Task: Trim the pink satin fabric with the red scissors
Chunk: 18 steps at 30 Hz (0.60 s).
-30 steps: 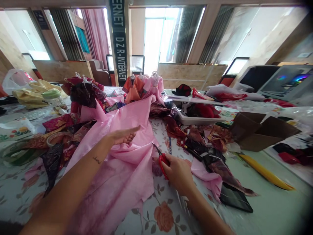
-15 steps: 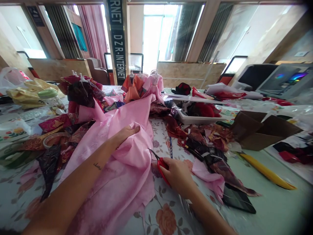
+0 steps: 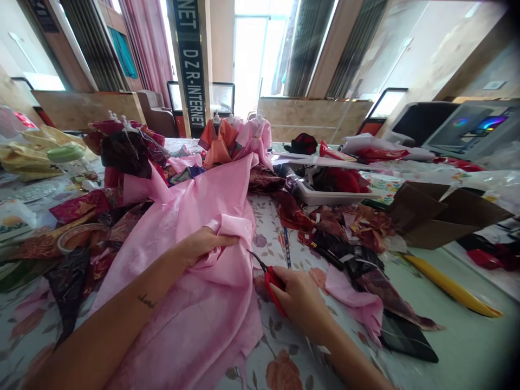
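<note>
A large piece of pink satin fabric (image 3: 170,325) spreads over the flowered tablecloth in front of me. My left hand (image 3: 205,244) is closed on a bunched fold of it near the right edge. My right hand (image 3: 298,295) grips the red handles of a pair of scissors (image 3: 270,276). Their dark blades point up and left, with the tips beside the fabric's right edge, just below my left fingers. Whether the tips touch the cloth I cannot tell.
Fabric scraps (image 3: 349,233) and a white tray (image 3: 337,198) lie to the right, near an open brown box (image 3: 439,219) and a dark tablet (image 3: 408,338). Small dressed figures (image 3: 255,132) stand at the back. A lidded jar (image 3: 71,160) is at left.
My left hand has folded the pink fabric over and moved slightly lower, its fingers now pointing right. The scissors stay by the fabric's edge. The view has shifted a little.
</note>
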Motion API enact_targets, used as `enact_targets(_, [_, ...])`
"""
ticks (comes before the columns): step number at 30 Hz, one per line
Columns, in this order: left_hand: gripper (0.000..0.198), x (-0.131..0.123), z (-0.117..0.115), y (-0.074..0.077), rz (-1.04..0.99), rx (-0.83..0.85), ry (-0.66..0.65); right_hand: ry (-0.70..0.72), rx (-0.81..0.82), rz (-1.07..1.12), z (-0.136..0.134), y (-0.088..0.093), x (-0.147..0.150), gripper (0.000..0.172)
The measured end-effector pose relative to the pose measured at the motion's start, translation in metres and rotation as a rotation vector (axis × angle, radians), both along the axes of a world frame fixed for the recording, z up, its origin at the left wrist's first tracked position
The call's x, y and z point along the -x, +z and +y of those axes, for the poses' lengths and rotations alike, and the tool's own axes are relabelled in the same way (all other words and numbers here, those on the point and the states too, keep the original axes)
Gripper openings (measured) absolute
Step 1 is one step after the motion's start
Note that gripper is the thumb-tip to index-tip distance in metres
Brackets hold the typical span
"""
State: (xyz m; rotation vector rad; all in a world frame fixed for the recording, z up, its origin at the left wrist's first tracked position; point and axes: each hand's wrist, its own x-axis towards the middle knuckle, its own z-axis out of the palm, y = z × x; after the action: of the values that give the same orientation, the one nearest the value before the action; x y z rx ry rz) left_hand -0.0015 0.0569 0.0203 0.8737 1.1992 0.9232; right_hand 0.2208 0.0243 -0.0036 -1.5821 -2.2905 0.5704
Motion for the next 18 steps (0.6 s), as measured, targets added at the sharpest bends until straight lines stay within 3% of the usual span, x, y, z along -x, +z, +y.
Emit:
enact_targets(4, [0.038,-0.008,-0.011,-0.003,-0.069,0.088,0.053,0.02,0.017,0.038,-0.002,0.0,0.001,0.044])
enact_targets(11, [0.071,-0.007,-0.02,-0.007,-0.051,-0.07,-0.006,0.035,0.054,0.118,-0.004,-0.002,0.002,0.043])
enact_targets(15, [0.062,-0.005,-0.02,-0.004,-0.084,-0.078,0.004,0.041,0.128,0.171,-0.005,-0.002,0.002,0.044])
enact_targets(18, [0.049,0.005,-0.016,-0.001,0.015,-0.025,-0.029,0.023,0.163,0.164,-0.005,-0.001,0.002,0.045])
